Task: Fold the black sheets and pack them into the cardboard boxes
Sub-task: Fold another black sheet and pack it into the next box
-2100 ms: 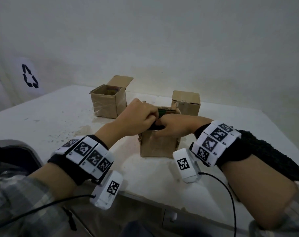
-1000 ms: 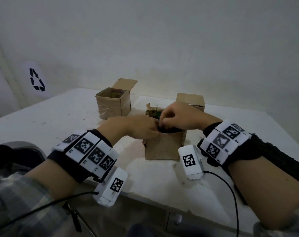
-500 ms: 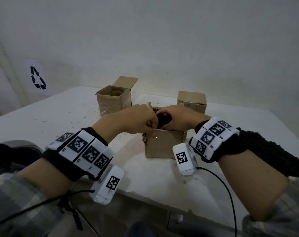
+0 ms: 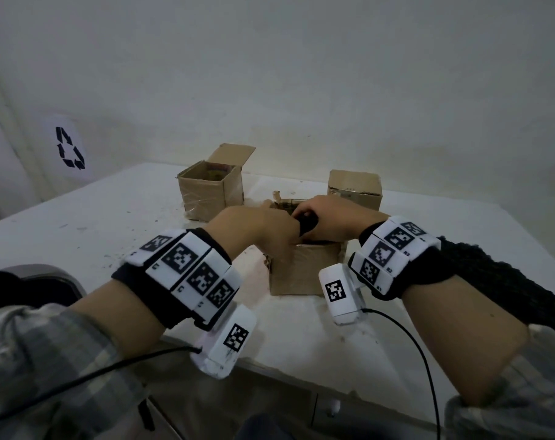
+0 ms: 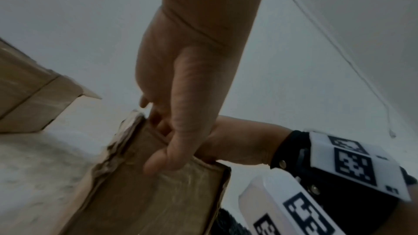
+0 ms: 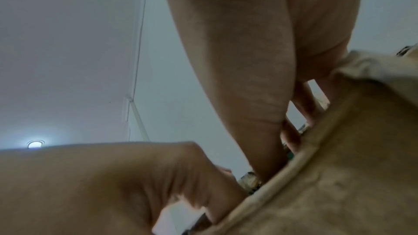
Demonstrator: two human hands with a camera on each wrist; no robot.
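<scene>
Pressing a black sheet (image 4: 308,224) into the nearest cardboard box (image 4: 304,271), both hands over its open top: right hand (image 4: 330,222) clutching the sheet, left hand (image 4: 257,230) thumb on the front wall, fingers inside. 2 more boxes (image 4: 211,192) standing behind it.

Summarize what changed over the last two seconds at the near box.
Both hands rose a second ago, then came back down. The right hand now pushes the folded black sheet into the near cardboard box; the left hand stayed at its rim. All three boxes stayed put.
</scene>
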